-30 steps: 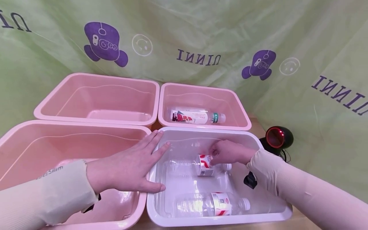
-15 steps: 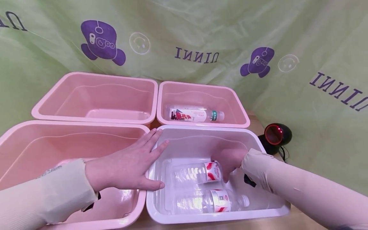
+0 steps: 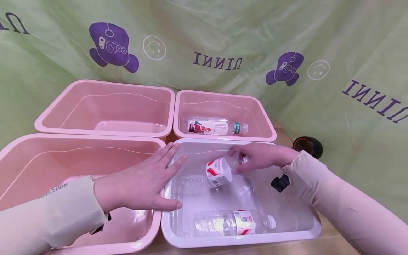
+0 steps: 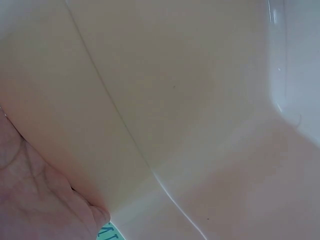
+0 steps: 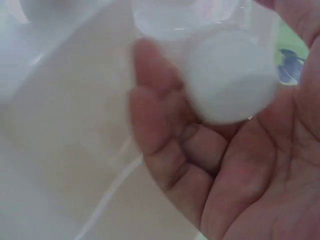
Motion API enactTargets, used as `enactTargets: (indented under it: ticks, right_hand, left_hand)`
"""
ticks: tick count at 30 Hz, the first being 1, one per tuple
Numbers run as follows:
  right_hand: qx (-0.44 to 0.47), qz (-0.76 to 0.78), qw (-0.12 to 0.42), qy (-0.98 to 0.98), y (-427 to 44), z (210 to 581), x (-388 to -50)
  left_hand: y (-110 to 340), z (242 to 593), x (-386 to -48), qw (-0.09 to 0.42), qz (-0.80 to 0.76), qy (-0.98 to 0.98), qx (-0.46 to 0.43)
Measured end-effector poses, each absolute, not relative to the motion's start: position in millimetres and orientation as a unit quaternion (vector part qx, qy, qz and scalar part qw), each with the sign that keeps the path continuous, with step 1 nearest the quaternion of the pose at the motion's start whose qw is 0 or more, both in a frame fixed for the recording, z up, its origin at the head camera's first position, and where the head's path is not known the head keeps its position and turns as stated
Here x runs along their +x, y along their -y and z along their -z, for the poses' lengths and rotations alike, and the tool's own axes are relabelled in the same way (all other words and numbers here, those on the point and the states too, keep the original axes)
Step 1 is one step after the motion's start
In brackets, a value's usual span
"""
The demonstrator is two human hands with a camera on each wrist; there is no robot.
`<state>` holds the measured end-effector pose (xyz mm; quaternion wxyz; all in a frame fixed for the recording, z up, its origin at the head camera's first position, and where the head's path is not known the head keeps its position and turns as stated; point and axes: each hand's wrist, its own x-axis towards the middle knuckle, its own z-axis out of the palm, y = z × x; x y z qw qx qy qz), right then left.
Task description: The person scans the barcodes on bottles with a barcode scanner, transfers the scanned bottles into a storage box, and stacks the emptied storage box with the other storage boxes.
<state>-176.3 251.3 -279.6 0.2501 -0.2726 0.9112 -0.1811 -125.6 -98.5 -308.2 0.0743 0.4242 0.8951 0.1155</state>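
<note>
My right hand (image 3: 259, 156) grips a clear plastic bottle (image 3: 219, 172) by its neck end, inside the white tub (image 3: 245, 242). The bottle, with a red and white label, tilts with its capped end raised; its base is low in the tub. In the right wrist view the white bottle cap (image 5: 232, 75) sits between the curled fingers and the palm. A second clear bottle (image 3: 232, 223) of the same sort lies along the tub's near side. With fingers spread, my left hand (image 3: 143, 184) rests on the meeting rims of the white tub and the near pink tub (image 3: 86, 143).
A far right pink tub (image 3: 223, 95) holds a lying bottle (image 3: 211, 126) with a green neck band. Beside it stands another pink tub (image 3: 108, 132). A black device (image 3: 308, 147) is at the right, and a green printed cloth (image 3: 204, 32) hangs behind.
My right hand has taken hold of the far bottle's neck end and lifted it, so the bottle now tilts. My left hand has stayed on the rims.
</note>
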Motion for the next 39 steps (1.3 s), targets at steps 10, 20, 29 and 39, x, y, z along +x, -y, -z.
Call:
enactTargets:
  ticks: [10,20,29,39]
  right_hand:
    - [-0.283,0.301,0.226,-0.882,-241,260,-174]
    - [-0.266,0.377,0.166,-0.872,-209,267,-159]
    - [-0.175,0.566,0.314,-0.742,-195,293,-145]
    - [-0.187,0.55,0.232,-0.78,-184,297,-125]
  left_hand:
    - [99,310,-126,0.07,-0.116,-0.894,0.428]
    - [99,309,-126,0.073,-0.112,-0.895,0.425]
    - [99,310,-126,0.066,-0.125,-0.89,0.433]
    - [99,310,-127,0.068,-0.117,-0.893,0.428]
